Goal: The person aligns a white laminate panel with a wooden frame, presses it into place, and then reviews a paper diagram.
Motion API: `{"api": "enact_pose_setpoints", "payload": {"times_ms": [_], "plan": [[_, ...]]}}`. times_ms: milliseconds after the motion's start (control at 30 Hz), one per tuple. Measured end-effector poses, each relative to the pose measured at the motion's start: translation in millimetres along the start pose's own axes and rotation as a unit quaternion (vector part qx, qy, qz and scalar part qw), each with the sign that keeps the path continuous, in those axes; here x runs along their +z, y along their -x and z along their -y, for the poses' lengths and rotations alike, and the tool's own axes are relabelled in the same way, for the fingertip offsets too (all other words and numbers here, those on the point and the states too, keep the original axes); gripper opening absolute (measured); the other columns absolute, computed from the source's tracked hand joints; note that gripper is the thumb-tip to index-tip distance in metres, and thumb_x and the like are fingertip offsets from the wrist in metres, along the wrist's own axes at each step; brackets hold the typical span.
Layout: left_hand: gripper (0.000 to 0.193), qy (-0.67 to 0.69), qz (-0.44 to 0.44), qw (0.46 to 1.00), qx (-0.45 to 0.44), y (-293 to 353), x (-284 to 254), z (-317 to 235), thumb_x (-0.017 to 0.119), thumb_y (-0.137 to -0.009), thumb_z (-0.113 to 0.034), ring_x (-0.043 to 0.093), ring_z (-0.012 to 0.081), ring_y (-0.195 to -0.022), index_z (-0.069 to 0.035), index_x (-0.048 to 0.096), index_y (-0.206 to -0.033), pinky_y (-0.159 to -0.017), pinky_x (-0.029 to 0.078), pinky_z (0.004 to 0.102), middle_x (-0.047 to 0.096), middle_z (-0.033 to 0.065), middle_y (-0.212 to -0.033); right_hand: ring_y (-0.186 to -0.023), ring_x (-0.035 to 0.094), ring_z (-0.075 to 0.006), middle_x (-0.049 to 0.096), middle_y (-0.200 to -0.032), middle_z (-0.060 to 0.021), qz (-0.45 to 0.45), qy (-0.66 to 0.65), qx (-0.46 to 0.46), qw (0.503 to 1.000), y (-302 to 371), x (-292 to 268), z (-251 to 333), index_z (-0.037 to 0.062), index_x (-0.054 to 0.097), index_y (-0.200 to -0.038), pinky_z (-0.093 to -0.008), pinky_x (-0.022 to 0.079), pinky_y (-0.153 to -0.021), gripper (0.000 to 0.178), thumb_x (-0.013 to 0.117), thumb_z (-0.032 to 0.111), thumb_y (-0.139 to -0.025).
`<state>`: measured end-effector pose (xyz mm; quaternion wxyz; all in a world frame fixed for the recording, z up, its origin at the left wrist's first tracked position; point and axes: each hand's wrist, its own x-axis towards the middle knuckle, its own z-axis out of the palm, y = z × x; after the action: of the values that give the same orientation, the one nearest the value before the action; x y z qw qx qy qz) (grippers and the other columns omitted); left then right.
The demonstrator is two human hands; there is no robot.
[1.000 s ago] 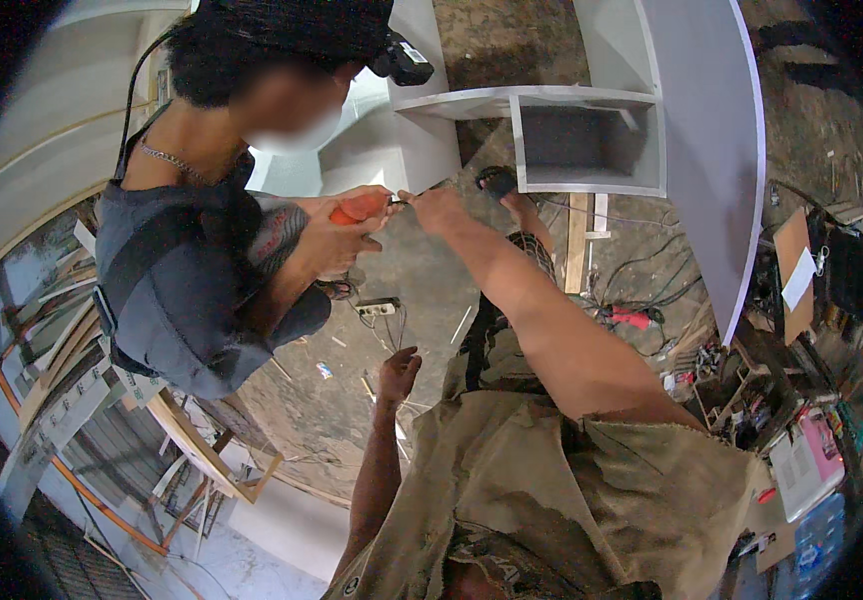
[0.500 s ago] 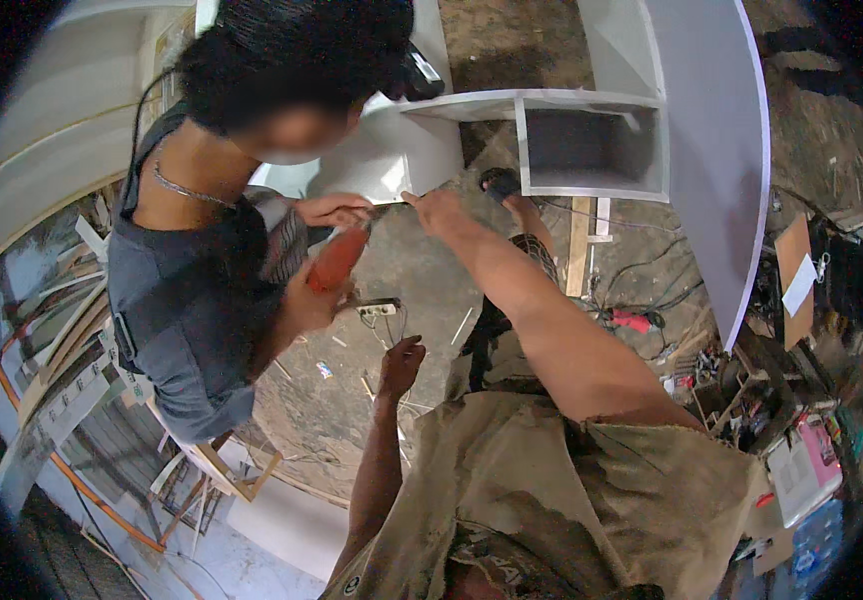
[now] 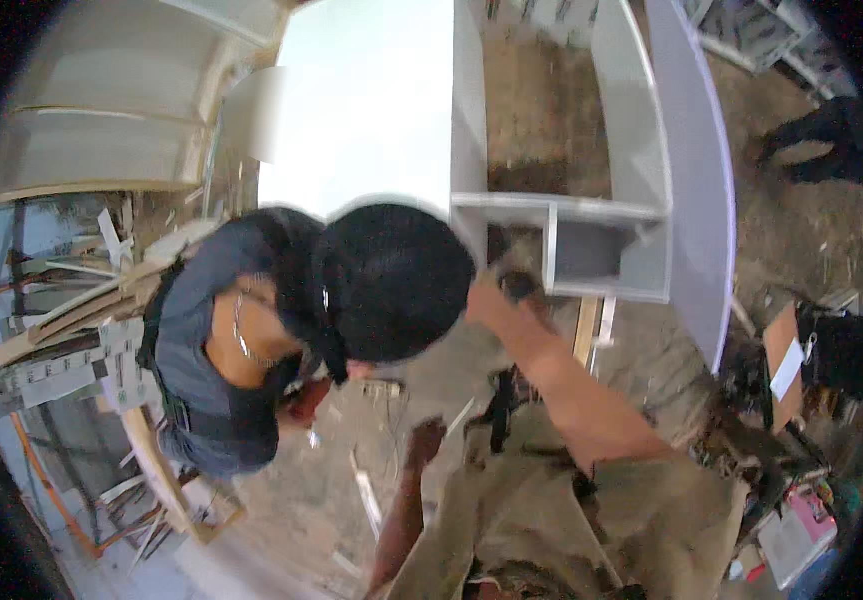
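My right arm stretches forward to the white cabinet [image 3: 607, 293], a long frame with a small open compartment. My right hand [image 3: 482, 302] is beside its near end; the co-worker's black-capped head [image 3: 397, 285] hides its fingers and whatever they touch. Lower down, my left hand [image 3: 426, 442] hangs over the floor, blurred, its fingers curled in with nothing visible in them. The co-worker leans in from the left, head low between my arm and the white panel [image 3: 372, 110]. A red tool [image 3: 307, 408] shows partly below the co-worker's head.
A power strip [image 3: 384, 388] and wood offcuts [image 3: 367, 500] lie on the floor. On the right stands a tall curved white panel [image 3: 697, 170], with clutter and a brown board [image 3: 783, 360] near it. Scrap strips [image 3: 72, 315] are piled at left. Another person's dark-clad legs [image 3: 817, 140] show far right.
The view has shifted, bringing more of the white panel into sight. The co-worker's head has dropped and moved right, covering my right hand's fingers. The co-worker's red tool is now mostly hidden.
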<state>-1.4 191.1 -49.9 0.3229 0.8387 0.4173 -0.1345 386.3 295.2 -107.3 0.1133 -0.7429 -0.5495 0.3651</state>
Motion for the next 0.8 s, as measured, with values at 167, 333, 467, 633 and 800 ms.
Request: {"api": "enact_pose_setpoints", "payload": {"times_ms": [167,333,467,633,800], "plan": [[0.039,0.382,-0.023,0.913,-0.141,11,36,21,0.064,-0.09,-0.029,0.068,0.0204,-0.086,0.0,0.066,-0.116,-0.078,0.054,0.0342,0.071,0.0157,-0.094,-0.106,0.062,-0.0377,0.061,-0.119,-0.0247,0.09,-0.095,0.07,0.989,75,12,-52,0.0084,0.058,-0.128,-0.0464,0.051,-0.087,0.054,0.062,0.029,-0.078],[0.036,0.444,0.016,0.867,-0.227,4,53,4,0.064,-0.092,-0.026,0.067,0.018,-0.079,0.001,0.065,-0.116,-0.073,0.054,0.0323,0.071,0.0109,-0.09,-0.088,0.069,-0.0357,0.07,-0.097,-0.0219,-0.003,-0.066,0.242,0.968,194,59,-227,0.0029,0.069,-0.102,-0.0456,0.054,-0.076,0.035,0.06,0.027,-0.078],[0.033,0.523,-0.017,0.812,-0.259,38,85,35,0.064,-0.093,-0.026,0.066,0.0173,-0.074,-0.001,0.066,-0.115,-0.064,0.053,0.033,0.07,0.0081,-0.088,-0.083,0.07,-0.0299,0.071,-0.092,-0.0179,0.04,0.005,0.265,0.963,267,27,-218,0.0029,0.07,-0.099,-0.0435,0.055,-0.069,0.029,0.06,0.021,-0.078],[0.027,0.444,0.058,0.843,-0.3,43,114,31,0.06,-0.093,-0.029,0.06,0.0151,-0.061,-0.003,0.067,-0.094,-0.054,0.047,0.0343,0.067,0.0078,-0.076,-0.081,0.069,-0.0272,0.072,-0.089,-0.0106,0.051,0.151,0.228,0.961,352,44,-267,0.013,0.07,-0.105,-0.0433,0.055,-0.07,0.027,0.058,0.024,-0.084],[0.035,0.427,-0.006,0.864,-0.268,83,140,46,0.058,-0.092,-0.034,0.054,0.014,-0.051,-0.003,0.065,-0.075,-0.049,0.044,0.0337,0.062,0.0072,-0.063,-0.078,0.068,-0.0254,0.071,-0.084,-0.0076,0.115,0.153,0.191,0.963,343,82,-238,0.0175,0.068,-0.114,-0.0431,0.055,-0.071,0.03,0.055,0.027,-0.088]]}}
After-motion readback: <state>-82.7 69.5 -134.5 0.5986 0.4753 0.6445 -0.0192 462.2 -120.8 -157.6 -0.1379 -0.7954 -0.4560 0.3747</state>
